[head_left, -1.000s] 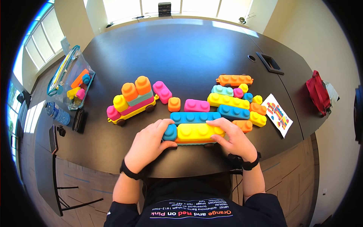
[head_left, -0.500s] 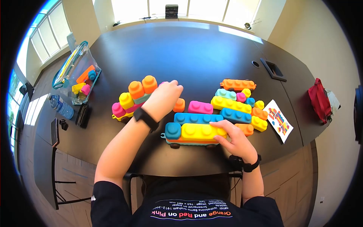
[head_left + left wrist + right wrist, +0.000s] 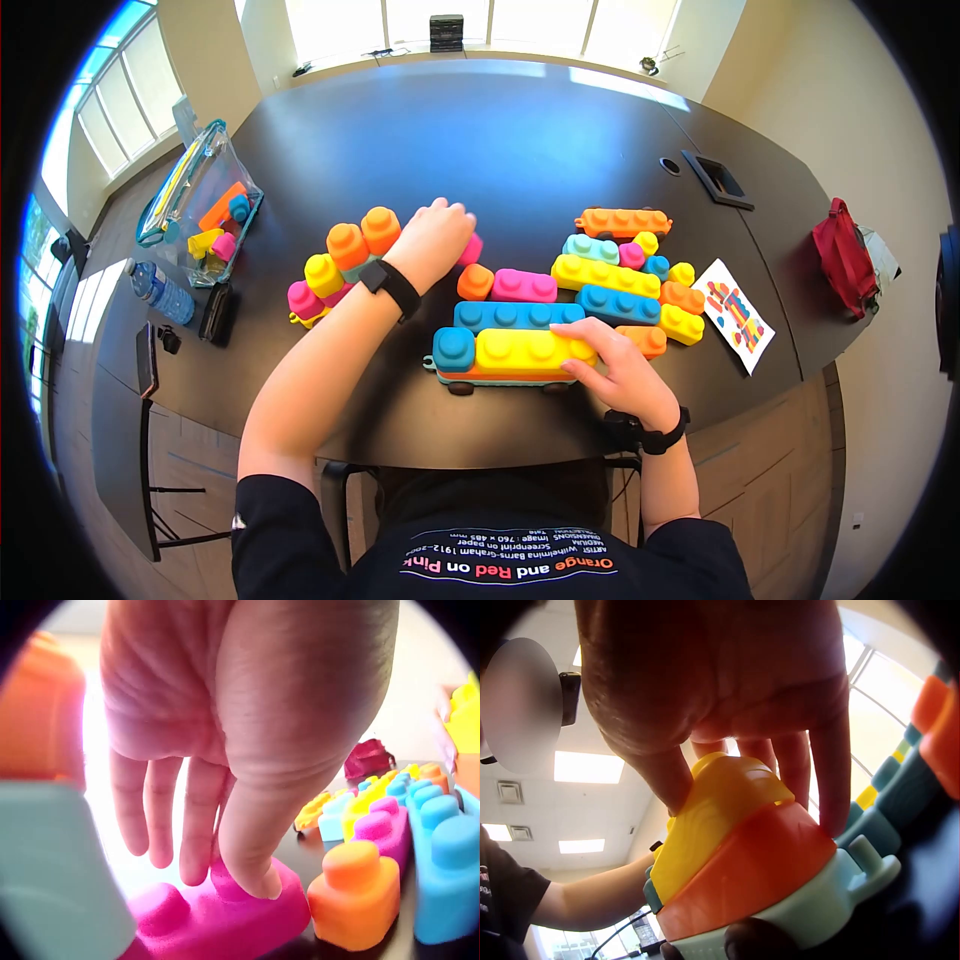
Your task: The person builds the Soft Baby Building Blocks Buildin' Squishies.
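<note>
My left hand (image 3: pixel 435 245) pinches a stud of a pink block (image 3: pixel 247 919) between thumb and fingertips; in the head view it covers most of that block. The small orange block (image 3: pixel 475 282) sits beside the pink one's right end. Around the right end of a long yellow block (image 3: pixel 520 350) my right hand (image 3: pixel 625 375) is gripping, its thumb and fingers on opposite sides. This yellow block and a blue block (image 3: pixel 454 346) stand on an orange layer over a pale teal wheeled base (image 3: pixel 810 915).
Behind my left wrist stands another wheeled stack with orange blocks (image 3: pixel 347 245). A long blue block (image 3: pixel 510 315), a pink block (image 3: pixel 524 286) and several others lie centre-right, near a printed sheet (image 3: pixel 735 315). At left are a clear bag (image 3: pixel 200 190), bottle (image 3: pixel 162 292) and black case (image 3: pixel 217 313).
My left hand has left the blue block and reached forward to the pink one, which has shifted right. The small orange block has turned and moved closer to its pink neighbour. My right hand keeps its grip.
</note>
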### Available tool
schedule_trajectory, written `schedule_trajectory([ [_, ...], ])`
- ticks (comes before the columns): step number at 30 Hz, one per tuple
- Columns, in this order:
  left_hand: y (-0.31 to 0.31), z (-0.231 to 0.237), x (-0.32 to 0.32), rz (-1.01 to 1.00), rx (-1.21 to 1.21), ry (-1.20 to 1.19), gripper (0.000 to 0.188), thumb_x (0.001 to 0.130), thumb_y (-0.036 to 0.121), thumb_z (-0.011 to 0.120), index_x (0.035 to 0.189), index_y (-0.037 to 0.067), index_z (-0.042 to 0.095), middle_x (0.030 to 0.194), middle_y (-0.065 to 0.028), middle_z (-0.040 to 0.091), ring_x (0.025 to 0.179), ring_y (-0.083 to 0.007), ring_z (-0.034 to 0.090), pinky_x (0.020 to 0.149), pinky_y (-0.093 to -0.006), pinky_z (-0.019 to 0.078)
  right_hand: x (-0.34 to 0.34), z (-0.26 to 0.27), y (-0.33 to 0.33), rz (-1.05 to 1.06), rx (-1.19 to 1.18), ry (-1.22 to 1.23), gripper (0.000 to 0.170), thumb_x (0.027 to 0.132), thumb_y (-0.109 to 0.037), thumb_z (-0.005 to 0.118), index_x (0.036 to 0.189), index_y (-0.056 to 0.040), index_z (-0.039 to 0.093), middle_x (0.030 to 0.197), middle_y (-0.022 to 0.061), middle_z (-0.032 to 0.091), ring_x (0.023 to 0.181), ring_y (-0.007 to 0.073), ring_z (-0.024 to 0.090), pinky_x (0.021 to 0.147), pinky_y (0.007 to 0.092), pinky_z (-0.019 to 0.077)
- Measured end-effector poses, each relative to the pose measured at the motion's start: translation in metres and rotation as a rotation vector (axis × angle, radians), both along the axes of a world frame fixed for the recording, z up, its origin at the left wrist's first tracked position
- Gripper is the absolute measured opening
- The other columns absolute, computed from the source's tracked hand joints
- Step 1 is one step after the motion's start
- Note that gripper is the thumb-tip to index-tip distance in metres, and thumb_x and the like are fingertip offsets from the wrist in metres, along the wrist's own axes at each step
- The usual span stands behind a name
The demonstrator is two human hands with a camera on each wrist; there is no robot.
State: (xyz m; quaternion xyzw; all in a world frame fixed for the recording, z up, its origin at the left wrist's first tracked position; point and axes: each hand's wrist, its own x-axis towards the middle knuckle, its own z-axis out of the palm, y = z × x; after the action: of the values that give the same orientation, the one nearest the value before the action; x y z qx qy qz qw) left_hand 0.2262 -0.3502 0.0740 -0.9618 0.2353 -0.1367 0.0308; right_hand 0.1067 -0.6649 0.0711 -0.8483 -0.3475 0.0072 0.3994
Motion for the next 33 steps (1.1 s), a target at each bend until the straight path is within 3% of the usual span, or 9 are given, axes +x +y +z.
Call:
schedule_trajectory([
  [2,-0.002,0.013,-0.008,-0.043,-0.111,-0.065,0.016,0.087,0.002,0.07,0.103,0.002,0.067,0.098,-0.0173,0.073,0.102,-0.0378,0.07,0.092,-0.0433,0.0592,0.001,-0.002,0.0,0.012,0.015,-0.025,0.038,0.102,-0.017,0.071,0.137,-0.0063,0.065,0.118,0.0145,0.066,0.11,0.0348,0.067,0.096,0.0392,0.0545],
  [4,0.0,0.029,-0.009,-0.267,-0.35,-0.192,0.019,0.087,0.007,0.071,0.099,0.002,0.057,0.098,-0.017,0.067,0.096,-0.039,0.067,0.087,-0.0464,0.0582,-0.001,-0.001,0.0,0.007,0.013,-0.018,0.038,0.102,-0.017,0.071,0.137,-0.0064,0.065,0.118,0.0144,0.066,0.11,0.0348,0.067,0.096,0.0391,0.0545],
  [7,-0.003,0.076,-0.056,-0.317,-0.621,-0.158,0.024,0.083,0.01,0.072,0.095,0.001,0.053,0.096,-0.0187,0.061,0.09,-0.0423,0.063,0.08,-0.05,0.0541,-0.001,0.0,0.0,0.0,0.014,-0.009,0.038,0.102,-0.016,0.071,0.138,-0.0065,0.065,0.118,0.0142,0.066,0.11,0.0347,0.067,0.096,0.0389,0.0543],
  [12,0.004,0.111,-0.12,-0.221,-0.575,0.034,0.031,0.08,0.015,0.075,0.101,0.003,0.056,0.094,-0.017,0.06,0.086,-0.0417,0.063,0.076,-0.0505,0.0519,-0.002,-0.001,0.0,0.005,0.022,-0.003,0.038,0.101,-0.015,0.071,0.138,-0.007,0.065,0.118,0.014,0.066,0.11,0.0343,0.067,0.095,0.0388,0.0543],
  [14,0.005,0.108,-0.131,-0.245,-0.504,0.101,0.032,0.081,0.017,0.076,0.104,0.004,0.058,0.094,-0.0165,0.061,0.086,-0.0419,0.064,0.075,-0.0501,0.0525,-0.001,-0.001,0.001,0.001,0.017,-0.003,0.038,0.101,-0.015,0.072,0.138,-0.0074,0.065,0.118,0.0137,0.066,0.109,0.0341,0.067,0.095,0.0388,0.0544],
  [16,0.003,0.102,-0.14,-0.211,-0.557,0.257,0.021,0.078,0.009,0.073,0.095,0.004,0.061,0.09,-0.0125,0.063,0.087,-0.035,0.065,0.074,-0.0439,0.0532,-0.001,-0.002,0.001,0.002,0.024,0.0,0.038,0.101,-0.015,0.072,0.138,-0.0073,0.065,0.118,0.0137,0.066,0.109,0.0341,0.067,0.095,0.0389,0.0544],
  [21,0.001,0.073,-0.137,-0.438,-0.591,0.256,0.031,0.087,0.01,0.078,0.116,0.004,0.07,0.108,-0.0129,0.067,0.095,-0.0345,0.066,0.083,-0.041,0.056,-0.002,0.0,0.004,0.003,0.027,0.001,0.038,0.101,-0.015,0.071,0.138,-0.0073,0.065,0.118,0.0138,0.066,0.108,0.0342,0.067,0.094,0.039,0.0543],
  [27,-0.008,0.048,-0.14,-0.358,-0.702,0.313,0.03,0.094,0.008,0.075,0.124,0.007,0.071,0.113,-0.0124,0.065,0.1,-0.0327,0.067,0.087,-0.0398,0.0568,-0.002,0.0,0.004,0.004,0.023,-0.007,0.038,0.101,-0.014,0.072,0.138,-0.0074,0.065,0.118,0.014,0.065,0.107,0.0339,0.067,0.093,0.0388,0.0542],
  [33,-0.012,0.031,-0.152,-0.306,-0.76,0.192,0.038,0.092,0.007,0.079,0.128,0.008,0.069,0.118,-0.0139,0.065,0.105,-0.0335,0.068,0.09,-0.0403,0.0568,-0.003,-0.002,0.003,0.0,0.016,-0.016,0.038,0.101,-0.014,0.072,0.138,-0.0073,0.065,0.118,0.0139,0.065,0.108,0.0339,0.067,0.094,0.0389,0.054],
])
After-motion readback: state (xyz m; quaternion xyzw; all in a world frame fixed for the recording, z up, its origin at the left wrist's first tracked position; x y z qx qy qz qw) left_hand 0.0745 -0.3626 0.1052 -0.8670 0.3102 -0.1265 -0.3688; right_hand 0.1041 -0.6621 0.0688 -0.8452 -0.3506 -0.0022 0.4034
